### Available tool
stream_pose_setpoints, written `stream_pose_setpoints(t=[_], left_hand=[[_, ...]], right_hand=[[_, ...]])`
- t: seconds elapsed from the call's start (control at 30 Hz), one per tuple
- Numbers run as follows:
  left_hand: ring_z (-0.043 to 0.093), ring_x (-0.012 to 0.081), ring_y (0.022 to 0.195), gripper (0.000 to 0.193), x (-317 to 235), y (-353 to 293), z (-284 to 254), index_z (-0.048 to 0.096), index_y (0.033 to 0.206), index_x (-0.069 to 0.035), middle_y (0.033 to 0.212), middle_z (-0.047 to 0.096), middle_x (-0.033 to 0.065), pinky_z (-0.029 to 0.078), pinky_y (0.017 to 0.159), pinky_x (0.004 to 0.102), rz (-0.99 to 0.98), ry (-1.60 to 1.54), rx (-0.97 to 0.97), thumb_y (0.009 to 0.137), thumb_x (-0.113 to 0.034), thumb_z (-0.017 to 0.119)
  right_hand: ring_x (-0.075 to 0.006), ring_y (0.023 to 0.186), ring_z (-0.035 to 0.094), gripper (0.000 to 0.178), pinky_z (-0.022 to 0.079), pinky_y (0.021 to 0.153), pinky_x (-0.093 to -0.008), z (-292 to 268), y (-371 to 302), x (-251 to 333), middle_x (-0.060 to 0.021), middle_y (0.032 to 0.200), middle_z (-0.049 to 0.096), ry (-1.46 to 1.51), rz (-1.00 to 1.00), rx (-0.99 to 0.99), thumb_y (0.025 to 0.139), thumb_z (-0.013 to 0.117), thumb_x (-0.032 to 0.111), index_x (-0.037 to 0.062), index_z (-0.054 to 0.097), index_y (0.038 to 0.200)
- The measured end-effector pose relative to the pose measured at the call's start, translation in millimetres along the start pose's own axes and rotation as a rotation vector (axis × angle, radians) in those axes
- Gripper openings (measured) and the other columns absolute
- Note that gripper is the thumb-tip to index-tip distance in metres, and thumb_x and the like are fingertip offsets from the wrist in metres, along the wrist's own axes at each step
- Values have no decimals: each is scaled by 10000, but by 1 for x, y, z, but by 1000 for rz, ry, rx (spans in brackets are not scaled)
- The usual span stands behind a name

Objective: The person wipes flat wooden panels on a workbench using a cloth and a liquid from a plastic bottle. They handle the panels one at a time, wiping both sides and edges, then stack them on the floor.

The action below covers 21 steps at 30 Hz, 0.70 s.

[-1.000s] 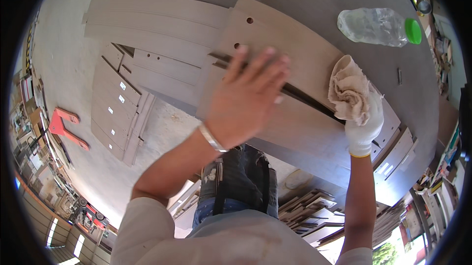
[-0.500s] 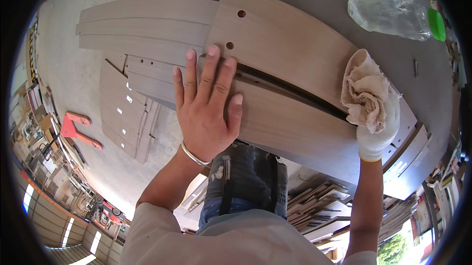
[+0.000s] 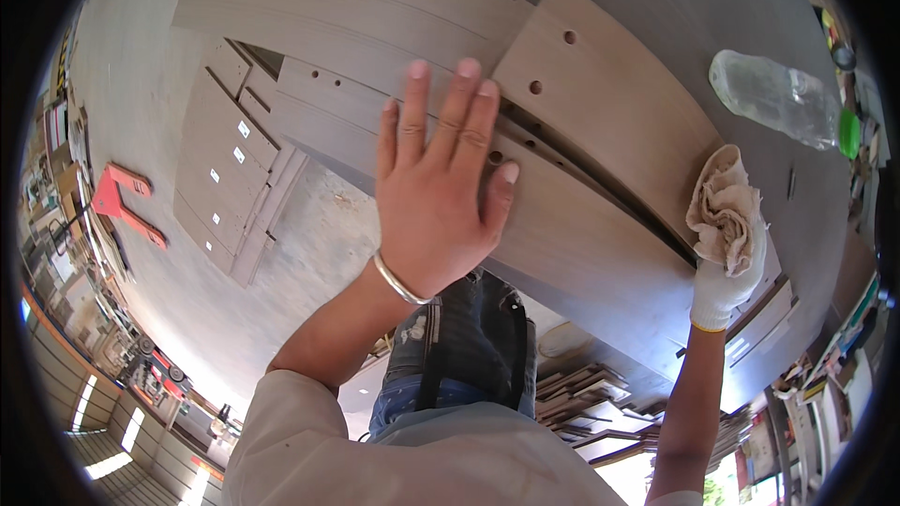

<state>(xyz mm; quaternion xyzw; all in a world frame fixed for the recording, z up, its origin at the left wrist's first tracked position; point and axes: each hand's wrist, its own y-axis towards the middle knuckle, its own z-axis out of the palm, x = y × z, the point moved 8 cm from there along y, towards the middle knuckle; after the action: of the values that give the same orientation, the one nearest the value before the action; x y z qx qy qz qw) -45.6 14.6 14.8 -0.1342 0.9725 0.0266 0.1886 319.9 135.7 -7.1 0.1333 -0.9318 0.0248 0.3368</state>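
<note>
My left hand [image 3: 441, 196] is bare, with a silver bangle at the wrist. Its fingers are stretched out over the left end of a brown board [image 3: 572, 201], though whether the palm presses on it I cannot tell. In a white knit glove, my right hand [image 3: 722, 295] grips a crumpled beige cloth [image 3: 724, 211] at the boards' right part. A second brown board [image 3: 619, 93], with two round holes near its left end, lies on the far side. A dark, narrow gap runs between the two boards.
More long brown boards [image 3: 328, 14] extend to the left. A clear plastic bottle [image 3: 778, 98] with a green cap lies on the grey surface [image 3: 797, 211] at the right. Labelled panels [image 3: 220, 187] and a red pallet jack [image 3: 112, 198] are at the left, with stacked boards [image 3: 577, 384] below.
The view has turned, so the boards and bottle appear farther right and more tilted. My left hand stays spread near the boards' left ends. My right hand still holds the cloth.
</note>
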Motion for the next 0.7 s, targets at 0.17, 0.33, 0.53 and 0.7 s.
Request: stream_pose_setpoints(t=[0.17, 0.33, 0.53, 0.7], left_hand=[[274, 496, 1583, 625, -8, 2, 4, 530, 1583, -199, 1725, 350, 153, 275, 1229, 644, 31, 15, 25, 975, -271, 657], [282, 522, 1569, 624, -5, 3, -1, 559, 1558, -217, 1718, 342, 194, 284, 1222, 652, 24, 0, 3, 946, -258, 675], [278, 539, 1563, 611, -9, 6, -6, 597, 1516, -196, 1710, 323, 247, 287, 1222, 649, 25, -66, -47, 915, -231, 697], [277, 540, 1564, 582, -9, 2, -4, 620, 1496, -208, 1711, 317, 251, 279, 1228, 647, 16, -79, -35, 920, -220, 700]], right_hand=[[-260, 1207, 695, 575, 536, 1070, -376, -1, 4, -5, -130, 1334, 717, 97, 41, -98, 849, 881, 127, 13, 665, 1370], [-243, 1220, 690, 503, 533, 1078, -364, 0, 4, -7, -126, 1367, 704, 143, 57, -108, 883, 845, 74, 11, 668, 1350], [-275, 1242, 684, 495, 527, 1093, -392, -1, 4, -1, -139, 1382, 697, 89, -32, -123, 885, 833, 48, 0, 657, 1345], [-270, 1236, 683, 492, 531, 1090, -391, 2, 4, -1, -140, 1380, 696, 128, 1, -135, 893, 822, 45, -3, 652, 1353]])
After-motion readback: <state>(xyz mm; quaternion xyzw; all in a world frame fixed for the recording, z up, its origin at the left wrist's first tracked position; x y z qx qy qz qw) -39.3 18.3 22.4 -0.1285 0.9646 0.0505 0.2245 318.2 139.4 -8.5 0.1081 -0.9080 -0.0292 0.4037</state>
